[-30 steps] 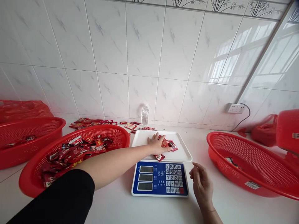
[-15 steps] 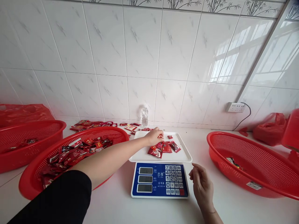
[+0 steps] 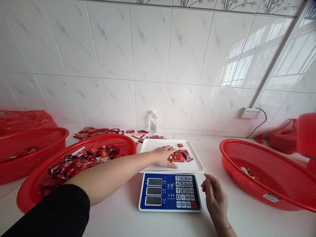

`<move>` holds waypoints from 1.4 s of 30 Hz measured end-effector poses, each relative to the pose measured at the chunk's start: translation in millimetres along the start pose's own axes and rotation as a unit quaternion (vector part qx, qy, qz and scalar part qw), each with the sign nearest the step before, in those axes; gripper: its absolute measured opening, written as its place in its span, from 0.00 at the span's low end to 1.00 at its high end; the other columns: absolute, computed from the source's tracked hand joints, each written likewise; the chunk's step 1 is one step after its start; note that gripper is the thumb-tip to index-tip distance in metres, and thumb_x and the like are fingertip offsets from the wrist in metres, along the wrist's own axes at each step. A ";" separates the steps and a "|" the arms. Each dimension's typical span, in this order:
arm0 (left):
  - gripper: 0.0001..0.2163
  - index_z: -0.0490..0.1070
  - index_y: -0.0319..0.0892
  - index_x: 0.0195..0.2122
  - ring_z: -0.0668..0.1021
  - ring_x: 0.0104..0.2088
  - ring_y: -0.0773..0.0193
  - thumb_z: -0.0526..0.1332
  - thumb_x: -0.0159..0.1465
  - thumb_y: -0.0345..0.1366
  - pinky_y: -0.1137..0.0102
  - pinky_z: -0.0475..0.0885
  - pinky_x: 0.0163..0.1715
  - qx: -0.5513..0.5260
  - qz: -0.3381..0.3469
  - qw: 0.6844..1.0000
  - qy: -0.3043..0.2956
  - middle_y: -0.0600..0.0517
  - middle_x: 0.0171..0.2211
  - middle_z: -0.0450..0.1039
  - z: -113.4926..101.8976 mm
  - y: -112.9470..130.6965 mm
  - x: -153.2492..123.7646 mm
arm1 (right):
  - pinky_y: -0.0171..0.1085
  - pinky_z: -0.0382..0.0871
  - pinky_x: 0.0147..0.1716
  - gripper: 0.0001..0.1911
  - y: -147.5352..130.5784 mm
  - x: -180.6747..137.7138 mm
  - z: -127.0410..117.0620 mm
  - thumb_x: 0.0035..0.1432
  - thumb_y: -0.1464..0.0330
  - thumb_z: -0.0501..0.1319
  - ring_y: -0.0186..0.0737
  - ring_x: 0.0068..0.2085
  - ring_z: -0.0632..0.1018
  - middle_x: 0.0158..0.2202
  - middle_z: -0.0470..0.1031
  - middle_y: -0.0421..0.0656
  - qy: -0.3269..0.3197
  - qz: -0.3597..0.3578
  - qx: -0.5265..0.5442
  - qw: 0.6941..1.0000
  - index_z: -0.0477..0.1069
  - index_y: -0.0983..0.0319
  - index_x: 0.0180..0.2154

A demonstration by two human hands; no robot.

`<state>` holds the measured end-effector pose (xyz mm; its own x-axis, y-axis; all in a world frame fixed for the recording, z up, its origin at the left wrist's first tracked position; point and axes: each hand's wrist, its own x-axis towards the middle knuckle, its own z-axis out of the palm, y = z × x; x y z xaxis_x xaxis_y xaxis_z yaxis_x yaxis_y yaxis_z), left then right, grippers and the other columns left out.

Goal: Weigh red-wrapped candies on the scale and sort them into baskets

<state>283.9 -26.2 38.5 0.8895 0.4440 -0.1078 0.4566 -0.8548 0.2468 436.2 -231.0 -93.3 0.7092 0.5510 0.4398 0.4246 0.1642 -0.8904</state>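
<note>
My left hand [image 3: 164,157] lies over small red snack packets [image 3: 179,156] on the white tray [image 3: 197,163] of a weighing scale [image 3: 170,192]. Its thumb is stretched away from the fingers. The fingertips and some packets beneath them are hidden. Beyond the hand, one small red packet [image 3: 180,145] rests apart on the tray. To the right of the blue keypad, my right hand [image 3: 216,200] hovers or rests by the counter, its fingers curled together with nothing visible in them. Left of the scale, under my left forearm, stands a red basket [image 3: 127,141] full of packets.
A second red basket [image 3: 55,133] is at far left, beside a red plastic bag [image 3: 27,118]. More packets [image 3: 91,132] lie along the wall near a clear bottle [image 3: 153,124]. At right stands another red basket [image 3: 243,148] with a few packets inside, below a socket strip [image 3: 250,113].
My left hand has lowered from a pinch on a small packet and spread over the packets on the tray. My right hand has hardly moved.
</note>
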 end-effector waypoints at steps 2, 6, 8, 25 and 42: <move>0.41 0.57 0.50 0.61 0.62 0.59 0.43 0.59 0.49 0.63 0.54 0.60 0.54 0.032 0.002 0.999 0.016 0.43 0.62 0.56 -1.0 2.6 4.0 | 0.35 0.68 0.29 0.16 0.5 0.4 0.0 0.61 0.56 0.53 0.34 0.26 0.72 0.25 0.69 0.38 0.001 -0.001 0.000 1.000 0.67 0.59 0.43; 0.34 0.67 0.45 0.52 0.69 0.51 0.45 0.54 0.52 0.65 0.57 0.65 0.47 0.091 0.003 0.993 0.074 0.41 0.50 0.66 1.3 5.7 4.9 | 0.35 0.69 0.28 0.16 0.8 0.8 0.5 0.61 0.55 0.53 0.34 0.26 0.72 0.26 0.69 0.38 0.000 0.002 0.002 1.000 0.67 0.59 0.43; 0.34 0.69 0.44 0.48 0.70 0.48 0.45 0.56 0.50 0.65 0.60 0.67 0.43 0.080 -0.009 0.992 0.094 0.42 0.47 0.67 3.6 5.1 4.6 | 0.34 0.69 0.28 0.16 0.7 0.9 0.9 0.61 0.55 0.53 0.34 0.26 0.72 0.26 0.69 0.38 -0.002 0.003 0.003 1.000 0.67 0.59 0.42; 0.14 0.69 0.46 0.37 0.74 0.35 0.60 0.66 0.52 0.44 0.71 0.66 0.32 -0.080 -0.056 0.971 0.218 0.55 0.32 0.72 -3.8 -1.4 31.2 | 0.35 0.70 0.29 0.17 1.2 1.3 0.6 0.60 0.55 0.53 0.35 0.26 0.73 0.26 0.70 0.38 0.002 0.001 0.008 1.000 0.68 0.59 0.43; 0.35 0.66 0.57 0.54 0.55 0.61 0.35 0.60 0.45 0.64 0.36 0.49 0.52 0.014 -0.050 0.998 0.037 0.44 0.62 0.56 11.6 47.9 71.1 | 0.36 0.70 0.28 0.18 0.2 1.4 0.5 0.60 0.54 0.53 0.36 0.26 0.73 0.26 0.71 0.39 -0.006 0.017 0.017 1.000 0.68 0.60 0.44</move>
<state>369.1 -38.8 31.5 0.8359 0.5458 -0.0580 0.5446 -0.8117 0.2109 436.9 -229.7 -92.9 0.7158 0.5669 0.4077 0.3805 0.1729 -0.9085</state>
